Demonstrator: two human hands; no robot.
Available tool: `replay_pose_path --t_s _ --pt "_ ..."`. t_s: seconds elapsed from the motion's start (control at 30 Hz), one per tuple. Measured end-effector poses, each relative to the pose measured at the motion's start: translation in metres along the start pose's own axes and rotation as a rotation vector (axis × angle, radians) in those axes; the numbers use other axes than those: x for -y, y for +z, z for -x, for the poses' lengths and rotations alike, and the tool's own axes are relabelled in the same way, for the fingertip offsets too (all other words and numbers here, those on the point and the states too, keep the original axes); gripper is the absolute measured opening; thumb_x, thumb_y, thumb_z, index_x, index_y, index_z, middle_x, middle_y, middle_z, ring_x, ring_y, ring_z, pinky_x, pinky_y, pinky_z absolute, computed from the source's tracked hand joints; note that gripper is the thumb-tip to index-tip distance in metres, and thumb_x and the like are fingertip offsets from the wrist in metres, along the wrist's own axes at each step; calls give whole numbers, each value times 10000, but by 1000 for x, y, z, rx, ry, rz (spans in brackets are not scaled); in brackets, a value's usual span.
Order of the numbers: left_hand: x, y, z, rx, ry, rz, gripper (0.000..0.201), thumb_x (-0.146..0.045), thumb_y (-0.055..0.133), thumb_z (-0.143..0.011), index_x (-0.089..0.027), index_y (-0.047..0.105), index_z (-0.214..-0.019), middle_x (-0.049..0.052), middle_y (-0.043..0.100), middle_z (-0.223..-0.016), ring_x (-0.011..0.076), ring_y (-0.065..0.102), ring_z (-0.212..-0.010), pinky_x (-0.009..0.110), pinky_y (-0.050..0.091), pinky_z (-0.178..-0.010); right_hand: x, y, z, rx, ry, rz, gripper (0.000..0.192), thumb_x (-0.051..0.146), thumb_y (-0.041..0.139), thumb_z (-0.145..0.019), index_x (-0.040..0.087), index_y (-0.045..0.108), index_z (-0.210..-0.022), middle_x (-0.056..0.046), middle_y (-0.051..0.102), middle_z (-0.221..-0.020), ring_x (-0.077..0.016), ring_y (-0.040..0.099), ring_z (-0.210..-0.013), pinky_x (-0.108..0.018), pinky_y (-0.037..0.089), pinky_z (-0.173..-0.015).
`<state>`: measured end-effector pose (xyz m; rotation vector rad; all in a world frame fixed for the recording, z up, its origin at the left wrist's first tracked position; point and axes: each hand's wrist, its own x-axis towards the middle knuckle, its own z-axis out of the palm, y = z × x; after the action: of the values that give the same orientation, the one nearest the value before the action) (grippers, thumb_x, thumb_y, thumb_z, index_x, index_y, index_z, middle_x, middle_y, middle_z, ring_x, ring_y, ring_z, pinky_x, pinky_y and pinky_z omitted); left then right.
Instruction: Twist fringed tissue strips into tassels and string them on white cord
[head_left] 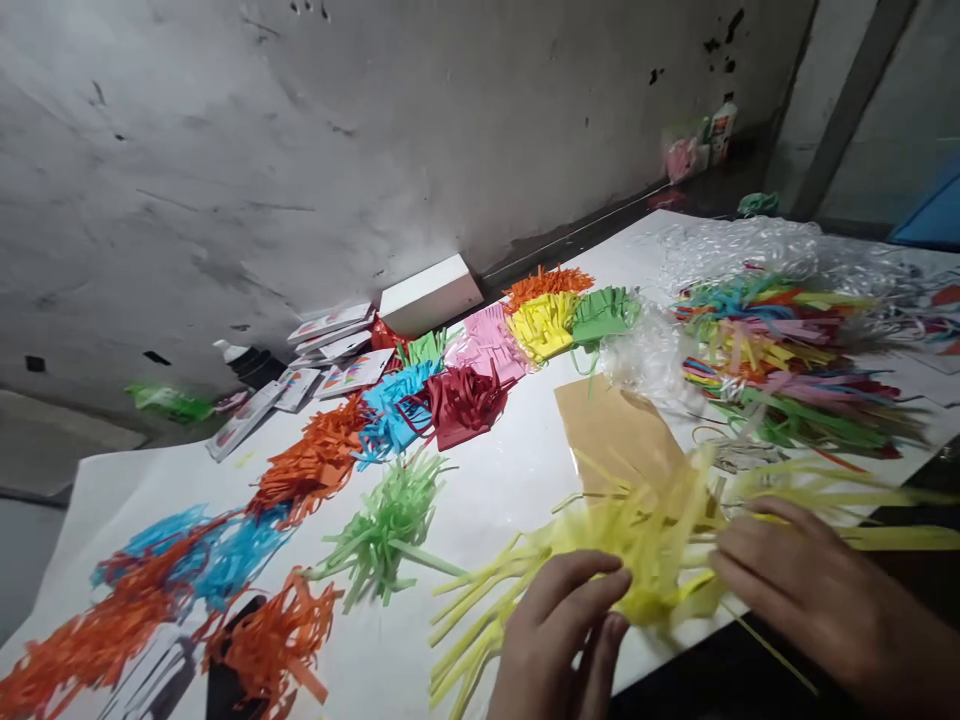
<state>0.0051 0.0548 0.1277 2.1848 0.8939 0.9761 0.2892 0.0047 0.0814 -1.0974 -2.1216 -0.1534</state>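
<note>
A sheet of yellow paper cut into fringe (585,545) lies spread near the table's front edge, its strips fanning left and right. My left hand (566,630) is on its left part, fingers curled and the thumb near them, closed on the strips. On the right, my right hand (795,575) has its fingers pressed together at the fringe's other side; its fingertips are partly hidden and slightly blurred. Just behind the fringe lies a brown cardboard piece (619,430), partly covered by yellow strips. A light green paper fringe bunch (390,530) rests to the left of my left hand.
Fringed paper bundles, including dark red (465,405) and yellow (541,328), line the white-covered table (517,490). Orange fringe (274,645) lies front left. Finished multicolored tassels (787,360) and clear plastic (739,250) are at right. A white box (431,293) stands against the wall.
</note>
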Motion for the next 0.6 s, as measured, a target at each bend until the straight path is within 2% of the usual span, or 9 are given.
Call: replay_pose_path --t_s 0.07,0.13,0.2,0.27,0.33,0.43,0.5,0.6 --pt "-13 9 -25 189 -79 141 262 -221 567 -966 -245 721 -1177 118 752 -1073 231 712 -958 326 581 -827 13 5 -11 67 -121 37 350 168 381 -1048 219 661 -1251 -43 768 -1088 -200 684 -1078 -436 324 -1189" --pt "-17 20 -41 345 -325 352 195 -296 639 -925 -202 774 -1031 93 767 -919 195 694 -800 292 559 -736 23 8 -16 15 -83 21 368 143 350 -1049 182 619 -1298 -75 764 -1089 -218 676 -1107 -482 327 -1190" --pt "-14 29 -48 410 -637 611 246 -398 775 -812 -159 773 -870 35 701 -698 114 579 -559 223 476 -548 28 9 -17 -60 -7 -54 357 169 342 -1061 172 606 -1302 -88 759 -1080 -221 684 -1088 -492 362 -1172" --pt "-10 37 -48 423 -836 835 373 -449 887 -668 -129 730 -777 -26 590 -563 47 421 -415 178 329 -410 30 9 -18 -139 54 -118 289 167 410 -1049 175 627 -1239 -74 756 -1010 -203 704 -994 -469 401 -1146" --pt "-8 45 -45 407 -875 952 437 -462 930 -596 -125 682 -725 -51 539 -520 22 360 -369 169 264 -371 31 8 -22 -223 108 -176 214 111 498 -1004 191 640 -1144 -38 740 -907 -173 710 -877 -418 465 -1090" --pt "-8 57 -44 307 -803 982 481 -501 926 -601 -136 628 -698 -48 539 -532 15 373 -380 161 280 -383 33 8 -31 -300 192 -266 141 136 540 -995 209 638 -1065 -28 727 -862 -151 717 -822 -279 589 -888" --pt "-7 65 -44 233 -751 951 515 -551 904 -620 -144 601 -704 -53 517 -531 18 384 -398 156 294 -399 34 10 -33 -337 248 -264 122 254 562 -1017 211 649 -1091 -42 745 -912 -147 737 -842 -195 611 -783" --pt "0 76 -45 196 -651 865 534 -624 836 -682 -152 586 -712 -43 505 -535 45 427 -432 170 357 -426 33 14 -30 -357 302 -250 167 309 543 -1038 216 651 -1126 -29 759 -906 -121 756 -800 -121 602 -742"
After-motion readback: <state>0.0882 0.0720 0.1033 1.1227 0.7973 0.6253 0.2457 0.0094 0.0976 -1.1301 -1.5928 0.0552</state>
